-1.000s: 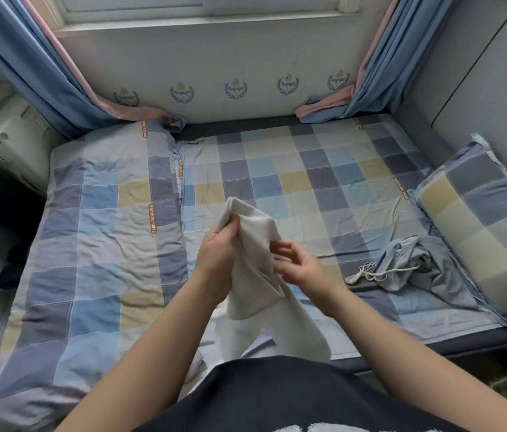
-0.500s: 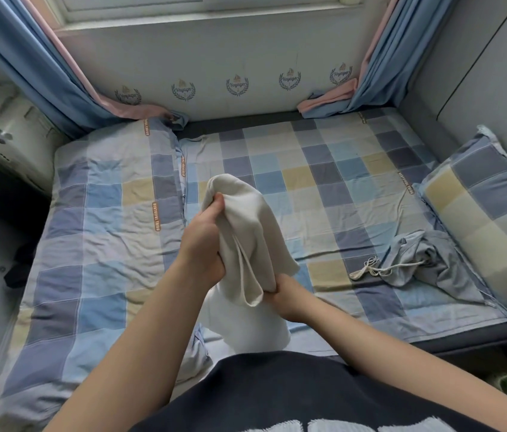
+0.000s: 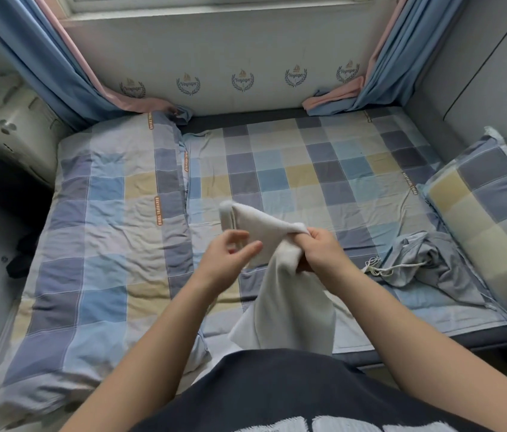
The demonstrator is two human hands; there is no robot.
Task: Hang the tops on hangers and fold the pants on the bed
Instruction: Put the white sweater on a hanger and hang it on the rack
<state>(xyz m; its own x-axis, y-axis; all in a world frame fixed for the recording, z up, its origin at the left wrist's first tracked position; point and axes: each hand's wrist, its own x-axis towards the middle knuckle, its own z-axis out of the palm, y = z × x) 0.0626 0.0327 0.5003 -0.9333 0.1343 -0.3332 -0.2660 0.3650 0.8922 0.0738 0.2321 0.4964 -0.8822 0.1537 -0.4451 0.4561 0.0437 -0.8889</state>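
Left edge: white moulded plastic unit (image 3: pixel 3 126) butts the side of the bed (image 3: pixel 432 344), dark gap below it. Folded checked quilt (image 3: pixel 105 244) covers the left third, puffy and creased, its right hem a straight line down the mattress. Past that hem the flat checked sheet (image 3: pixel 308 169) lies open through the middle, up to the dark strip under the window wall (image 3: pixel 214 51); blue-pink curtains (image 3: pixel 43 57) pool at both far corners. Left hand (image 3: pixel 227 260) is raised near the quilt hem, fingers slack and spread, gripping nothing; fingertips sit just in front of the cream garment (image 3: pixel 283 294), contact unclear. That garment is held up off the bed at centre: soft knit, thick top edge stretched from upper left to the right fist, the rest hanging in long folds toward the person's dark shirt (image 3: pixel 277 388). Right hand (image 3: pixel 323 254) is fisted tight around a bunch of the top edge. Right of it a thin grey garment (image 3: pixel 426 260) lies crumpled on the sheet, white drawstring (image 3: pixel 376 269) trailing left. Checked pillow (image 3: pixel 489 219) lies against the grey right wall, taking that edge
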